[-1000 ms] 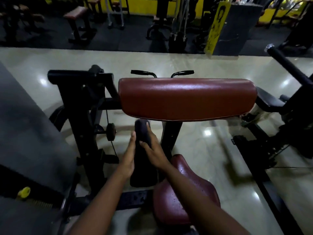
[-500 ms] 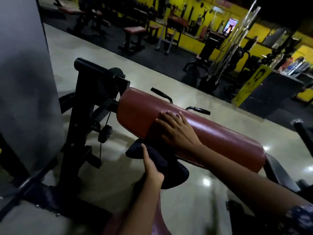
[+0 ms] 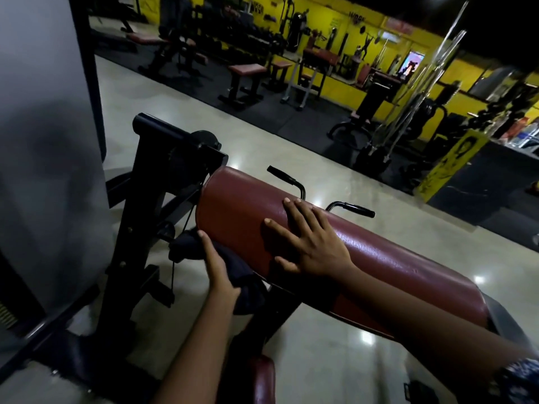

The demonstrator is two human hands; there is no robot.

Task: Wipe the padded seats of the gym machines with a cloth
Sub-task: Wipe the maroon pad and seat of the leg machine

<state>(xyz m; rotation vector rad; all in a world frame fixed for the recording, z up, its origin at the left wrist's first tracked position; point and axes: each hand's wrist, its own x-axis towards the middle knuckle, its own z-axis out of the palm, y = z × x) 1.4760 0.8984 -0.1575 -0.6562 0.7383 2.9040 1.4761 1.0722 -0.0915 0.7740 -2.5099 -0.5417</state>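
Note:
A long maroon padded arm rest (image 3: pixel 242 211) runs from the middle left down to the lower right on a black machine frame (image 3: pixel 137 217). My right hand (image 3: pixel 309 243) lies flat on top of the pad with fingers spread. A dark cloth (image 3: pixel 233 266) is bunched against the pad's lower front edge at its left end, and my left hand (image 3: pixel 217 269) holds it there. Part of the cloth hangs below the pad. The edge of a small maroon seat (image 3: pixel 264 380) shows at the bottom.
Two black handles (image 3: pixel 354 209) stick up behind the pad. A grey panel (image 3: pixel 43 141) stands close on the left. Shiny pale floor (image 3: pixel 335 360) lies around the machine. Benches (image 3: pixel 248 74), racks and a yellow wall fill the back.
My hands rose from the small seat to the long pad. Over the last half second the cloth and my left hand slid left along the pad's lower edge, while my right hand stayed flat on top.

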